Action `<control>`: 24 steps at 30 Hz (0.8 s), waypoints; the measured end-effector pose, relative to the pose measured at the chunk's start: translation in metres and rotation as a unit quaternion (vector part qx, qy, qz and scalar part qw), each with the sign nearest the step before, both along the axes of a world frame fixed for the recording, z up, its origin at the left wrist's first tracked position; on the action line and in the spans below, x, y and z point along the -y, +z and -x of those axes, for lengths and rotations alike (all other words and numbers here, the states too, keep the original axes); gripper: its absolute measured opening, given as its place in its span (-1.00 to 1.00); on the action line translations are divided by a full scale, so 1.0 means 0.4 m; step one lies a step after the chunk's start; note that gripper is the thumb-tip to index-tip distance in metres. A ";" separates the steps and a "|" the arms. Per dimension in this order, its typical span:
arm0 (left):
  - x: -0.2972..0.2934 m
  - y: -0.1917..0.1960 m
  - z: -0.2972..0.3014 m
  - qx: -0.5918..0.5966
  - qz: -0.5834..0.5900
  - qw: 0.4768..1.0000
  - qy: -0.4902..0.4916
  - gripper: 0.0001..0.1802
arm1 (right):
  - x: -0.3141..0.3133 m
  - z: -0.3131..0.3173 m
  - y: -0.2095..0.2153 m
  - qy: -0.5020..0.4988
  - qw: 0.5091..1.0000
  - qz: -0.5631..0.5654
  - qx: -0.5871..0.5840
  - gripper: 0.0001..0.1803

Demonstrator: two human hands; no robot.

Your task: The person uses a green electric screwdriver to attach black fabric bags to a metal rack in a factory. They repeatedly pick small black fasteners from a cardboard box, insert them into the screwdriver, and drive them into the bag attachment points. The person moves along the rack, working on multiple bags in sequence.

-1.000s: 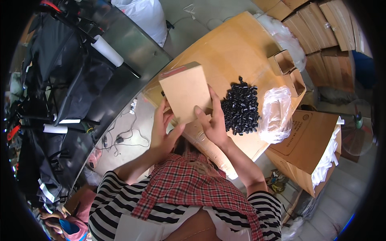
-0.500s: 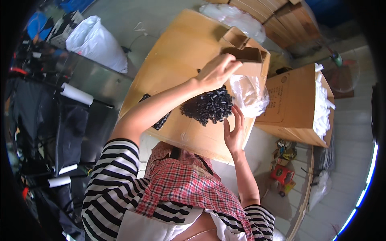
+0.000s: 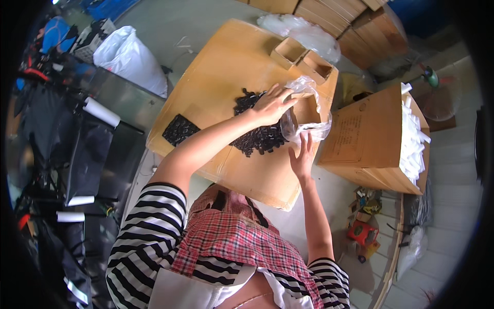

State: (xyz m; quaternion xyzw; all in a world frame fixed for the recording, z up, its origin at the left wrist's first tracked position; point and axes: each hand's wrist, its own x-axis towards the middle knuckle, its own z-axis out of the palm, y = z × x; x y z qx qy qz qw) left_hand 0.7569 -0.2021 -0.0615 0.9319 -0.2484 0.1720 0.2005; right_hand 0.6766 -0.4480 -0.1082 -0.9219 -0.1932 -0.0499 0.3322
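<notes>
A small brown cardboard box (image 3: 307, 109) sits tilted inside a clear plastic bag (image 3: 320, 133) on the right part of the cardboard work surface (image 3: 206, 67). My left hand (image 3: 274, 106) lies at the left side of the box and bag, fingers spread, above a pile of small black parts (image 3: 260, 140). Close to the bag's near edge, my right hand (image 3: 302, 158) has its fingers stretched up and apart, fingertips against the plastic. Part of the pile is hidden under my left hand and forearm. A flat black patch of similar pieces (image 3: 180, 130) lies farther left.
Two more small open boxes (image 3: 288, 52) stand at the far right corner of the surface. A large carton (image 3: 355, 136) of white tubes (image 3: 411, 139) is on the right. Behind lies a heap of clear plastic (image 3: 301, 33). A white sack (image 3: 126, 59) stands back left.
My left hand has come nearer with the small box, which is now in the bag; its fingers have spread. The bag, flat before, now stands around the box. My right hand stays beside it.
</notes>
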 end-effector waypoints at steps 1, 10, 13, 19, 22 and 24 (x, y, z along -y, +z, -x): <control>-0.004 0.030 0.049 -0.057 0.060 0.996 0.029 -0.41 | -0.002 -0.036 -0.029 0.009 1.000 0.000 0.016 -0.22; -0.129 0.149 0.725 -0.049 0.195 0.953 0.227 -0.51 | 0.009 -0.294 -0.060 0.038 0.995 -0.015 0.092 -0.42; -0.103 0.309 0.888 -0.050 0.254 0.933 0.250 -0.54 | -0.021 -0.237 0.057 0.047 0.986 0.017 0.157 -0.49; -0.069 0.732 0.946 0.433 0.209 0.876 0.032 -0.88 | -0.271 -0.012 0.236 0.180 0.960 -0.097 0.192 -0.56; -0.117 0.755 0.963 0.530 0.202 0.824 0.007 -0.78 | -0.440 0.153 0.342 0.227 0.950 -0.116 0.182 -0.58; -0.157 0.754 1.024 0.518 0.168 0.838 0.043 -0.76 | -0.535 0.238 0.355 0.267 0.940 -0.142 0.160 -0.58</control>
